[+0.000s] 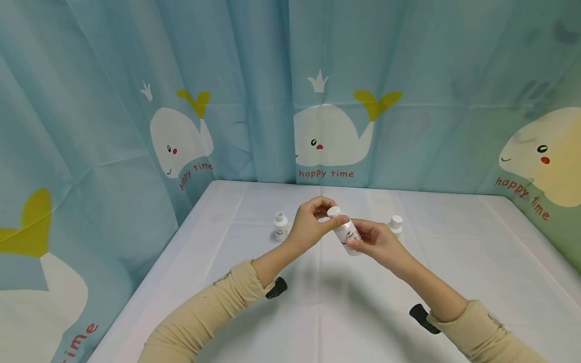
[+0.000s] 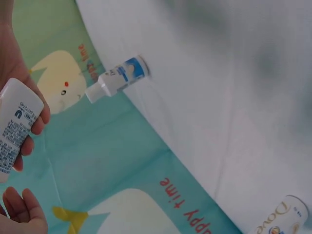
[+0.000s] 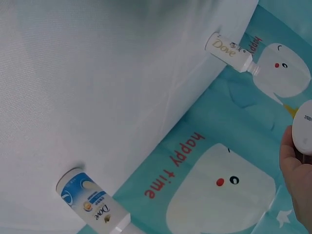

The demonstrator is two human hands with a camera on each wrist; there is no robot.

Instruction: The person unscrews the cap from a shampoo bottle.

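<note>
Above the middle of the table, my right hand (image 1: 381,244) grips a white printed bottle (image 1: 348,237) round its body. The bottle leans, with its white cap (image 1: 334,211) toward the upper left. At the cap end is my left hand (image 1: 310,224), its fingers curled by the cap and its thumb across the bottle just below. In the left wrist view, small dark print covers one side of the held bottle (image 2: 19,122), and its cap is out of frame. The right wrist view shows the stamped base of the bottle (image 3: 304,126) at the right edge.
Behind my left hand stands a white Dove bottle (image 1: 280,228) with a bare neck. A capped bottle (image 1: 396,224), its label partly blue (image 3: 95,202), stands behind my right hand. The white table (image 1: 254,206) ends at a blue whale-print curtain (image 1: 254,136).
</note>
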